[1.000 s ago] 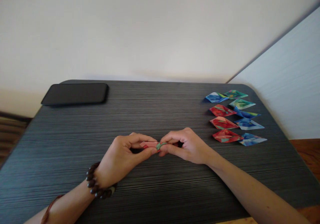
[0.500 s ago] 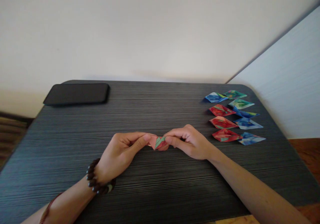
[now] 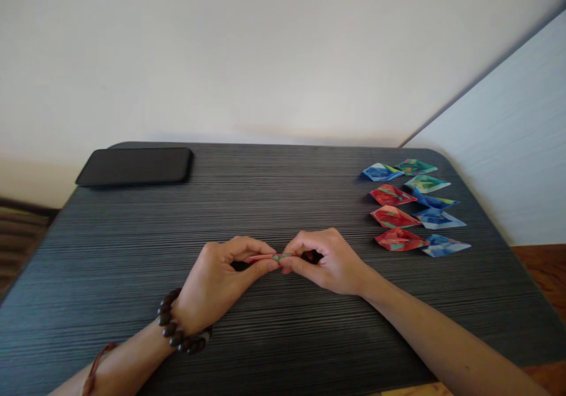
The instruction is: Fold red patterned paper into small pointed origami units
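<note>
A small folded paper point(image 3: 279, 257), pink-red with some green, is pinched between both hands low over the middle of the table. My left hand point(image 3: 216, 281) is closed on its left part, thumb and fingertips together. Closed on the right part is my right hand point(image 3: 329, 260), its fingertips almost touching those of the left. The paper shows as a thin strip, seen nearly edge-on, and the fingers cover most of it. Dark beads circle my left wrist.
Red folded papers point(image 3: 398, 239), blue ones point(image 3: 443, 246) and green ones point(image 3: 427, 183) lie in two columns on the right of the dark table point(image 3: 265, 195). A black phone-like slab point(image 3: 137, 166) lies at the back left. Behind stands a pale wall point(image 3: 265, 60).
Both hands have come closer together and slightly lower. The paper has turned from showing its pink and green face to nearly edge-on. The other papers and the slab have stayed put.
</note>
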The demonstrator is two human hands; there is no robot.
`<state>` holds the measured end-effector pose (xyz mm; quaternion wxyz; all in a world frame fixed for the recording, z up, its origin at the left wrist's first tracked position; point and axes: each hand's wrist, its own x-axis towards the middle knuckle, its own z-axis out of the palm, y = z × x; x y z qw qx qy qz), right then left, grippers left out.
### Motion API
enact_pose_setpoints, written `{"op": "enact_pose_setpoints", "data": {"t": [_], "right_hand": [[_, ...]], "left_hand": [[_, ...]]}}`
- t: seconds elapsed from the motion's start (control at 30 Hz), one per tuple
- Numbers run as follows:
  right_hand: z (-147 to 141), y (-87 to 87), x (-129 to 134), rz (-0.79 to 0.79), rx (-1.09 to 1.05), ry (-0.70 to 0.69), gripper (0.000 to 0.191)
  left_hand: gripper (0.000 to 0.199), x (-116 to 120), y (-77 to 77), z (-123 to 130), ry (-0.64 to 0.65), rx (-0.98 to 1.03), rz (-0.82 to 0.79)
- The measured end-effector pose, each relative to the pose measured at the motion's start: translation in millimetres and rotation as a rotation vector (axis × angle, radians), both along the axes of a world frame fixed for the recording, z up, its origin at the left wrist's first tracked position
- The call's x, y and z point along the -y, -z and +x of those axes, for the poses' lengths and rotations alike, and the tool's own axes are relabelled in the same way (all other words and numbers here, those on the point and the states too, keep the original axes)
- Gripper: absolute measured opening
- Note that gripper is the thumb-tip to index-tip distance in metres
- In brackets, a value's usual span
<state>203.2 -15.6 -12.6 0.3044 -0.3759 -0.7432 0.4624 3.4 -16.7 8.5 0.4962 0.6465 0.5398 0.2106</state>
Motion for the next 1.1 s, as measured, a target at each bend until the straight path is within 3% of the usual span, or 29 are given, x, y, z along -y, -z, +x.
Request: {"op": "enact_pose_setpoints", "data": {"t": [0.3, 0.63, 0.83, 0.97, 1.1], "right_hand": [[5, -1.4, -1, -0.117, -0.038, 0.091, 0.015], [6, -1.8, 0, -0.252, -0.156, 0.076, 0.02], [6, -1.6, -1, -0.228, -0.245, 0.124, 0.016], [4, -0.1, 1, -0.099, -0.141, 0.147, 0.013], [-1, 3.7, 4, 0.273, 0.007, 0.234, 0.009]], "left_hand": [[0.019, -4, -0.7, -3, 0.047, 0.007, 0.073], [0.022, -6, -1.2, -5, 0.045, 0.101, 0.008], [0.022, -5, 3.4, -6, 0.014, 0.157, -0.016], [0.017, -3, 7.8, -4, 0.022, 0.139, 0.042], [0.014, -5, 10.5, -5, -0.06, 0.128, 0.096]]}}
